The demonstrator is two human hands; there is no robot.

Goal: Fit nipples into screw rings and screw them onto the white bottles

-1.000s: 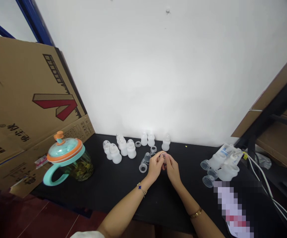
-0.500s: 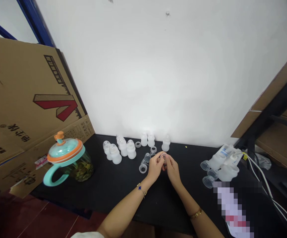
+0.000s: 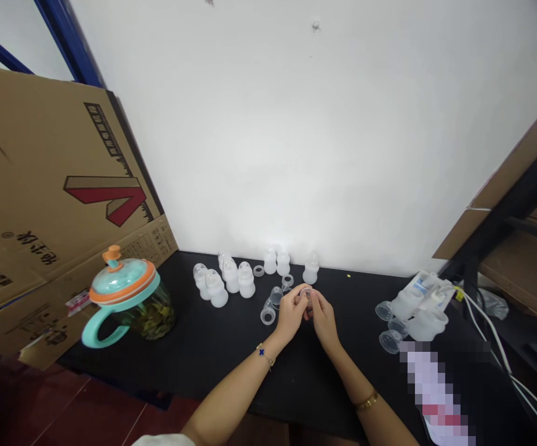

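Note:
Above the middle of the black table, my left hand (image 3: 290, 311) and my right hand (image 3: 324, 316) are together, fingers closed around a small translucent bottle ring (image 3: 306, 290). My fingers cover most of it. Just left of my hands lie a clear bottle cap (image 3: 276, 295) and some loose bottle rings (image 3: 268, 316). Behind my hands, a white baby bottle (image 3: 311, 271) stands upright by the wall. Two more baby bottles (image 3: 276, 262) stand left of it. Farther left is a cluster of several capped baby bottles (image 3: 224, 279).
A large teal and orange lidded jug (image 3: 129, 297) with leaves inside stands at the left, before a cardboard box (image 3: 40, 186). At the right are several white bottles (image 3: 423, 319), clear caps (image 3: 390, 341) and white cables (image 3: 491, 328). A white wall (image 3: 314, 142) bounds the table's back.
The view has shifted very slightly. Both hands stay in nearly the same place, still closed on the bottle ring, with only tiny finger movement.

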